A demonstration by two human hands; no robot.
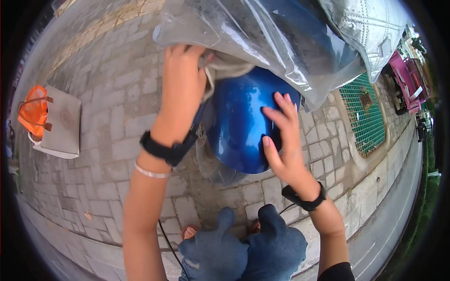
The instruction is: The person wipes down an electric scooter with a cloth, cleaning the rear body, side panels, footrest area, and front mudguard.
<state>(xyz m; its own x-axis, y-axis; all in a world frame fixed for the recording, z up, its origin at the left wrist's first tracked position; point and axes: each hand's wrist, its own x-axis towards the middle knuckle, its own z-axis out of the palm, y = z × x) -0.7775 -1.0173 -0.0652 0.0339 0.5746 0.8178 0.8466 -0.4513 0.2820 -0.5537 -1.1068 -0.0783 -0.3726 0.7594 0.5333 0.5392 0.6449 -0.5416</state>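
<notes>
The glossy blue rounded panel (241, 124), like a scooter's fender, sits in the middle, above a wheel that is mostly hidden. My left hand (183, 77) is at its upper left, fingers curled round a beige-grey cloth (227, 70). The cloth lies against the panel's top, partly tucked under a clear plastic cover (281, 61). On the panel's right side rests my right hand (285, 140), fingers spread and touching the blue surface with nothing held. Plastic hides the upper part of the vehicle.
A quilted silver cover (370, 28) hangs at the upper right. On the brick paving stands a pale bag (63, 122) with an orange bag (35, 112) in it. A green grate (363, 112) lies to the right, with a pink vehicle (410, 79) beyond. My knees are close below.
</notes>
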